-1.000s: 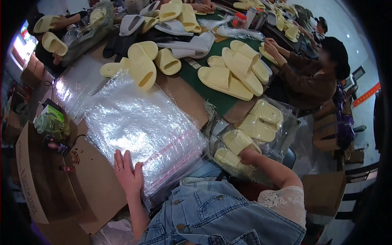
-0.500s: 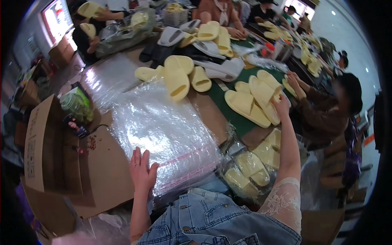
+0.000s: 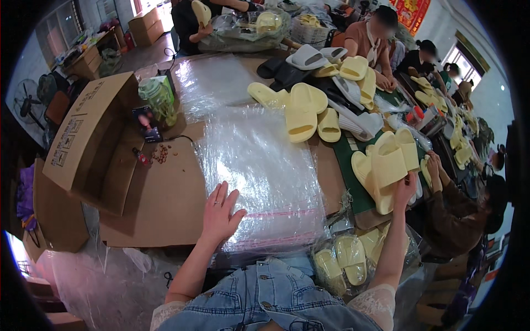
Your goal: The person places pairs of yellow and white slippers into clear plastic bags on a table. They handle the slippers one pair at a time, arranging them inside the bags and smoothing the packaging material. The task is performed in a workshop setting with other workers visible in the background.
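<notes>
My left hand [image 3: 222,214] lies with its fingers spread on a stack of clear plastic bags [image 3: 265,165], near the stack's pink-striped lower edge. To the right, my right hand [image 3: 406,189] grips a pale yellow slipper [image 3: 388,160] by its near edge, its fingers partly hidden. That slipper overlaps other yellow slippers [image 3: 365,175] on the green mat [image 3: 346,160]. Close in front of me at the right, several yellow slippers [image 3: 351,259] lie inside clear bags.
Yellow, grey and black slippers [image 3: 306,110] form a pile beyond the bags. At left stand an open cardboard box [image 3: 91,143], a green-tinted jug [image 3: 157,99] and a phone [image 3: 146,124]. A co-worker [image 3: 461,215] sits at right, handling a slipper; other people work farther back.
The view has swung left, so the scene sits farther right. My left hand remains flat on the bags, and my right hand remains at the yellow slippers.
</notes>
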